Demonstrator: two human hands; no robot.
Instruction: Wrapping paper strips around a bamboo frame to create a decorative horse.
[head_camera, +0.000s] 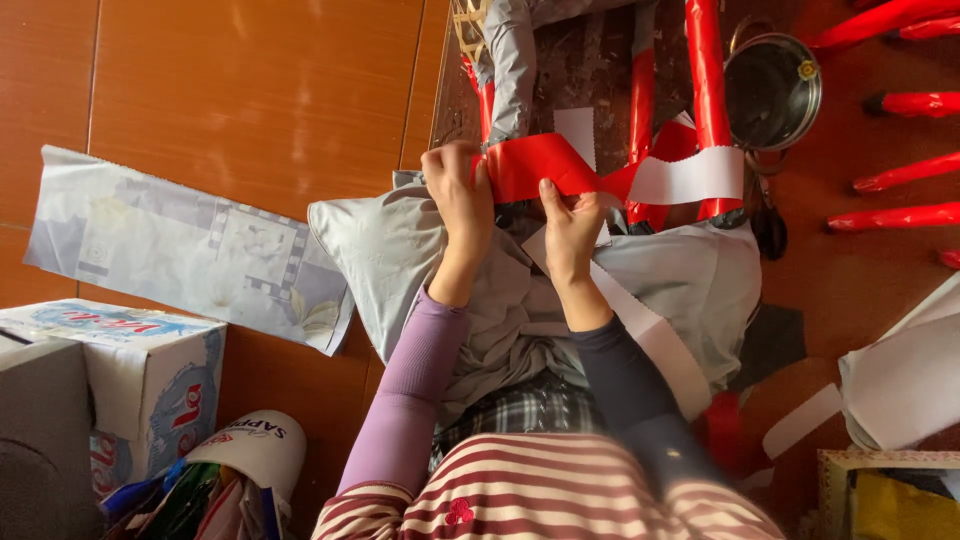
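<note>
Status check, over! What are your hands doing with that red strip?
Left hand and right hand both grip red strip. Strip stretched between them. Nothing blocking, over.

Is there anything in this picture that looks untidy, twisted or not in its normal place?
Yes. The red strip between the left hand and right hand is twisted, showing its white backing. White offcuts lie scattered on the floor. A patterned sheet lies askew beside the grey cushion.

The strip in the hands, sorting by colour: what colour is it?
Red strip, white on its back; head view.
</note>
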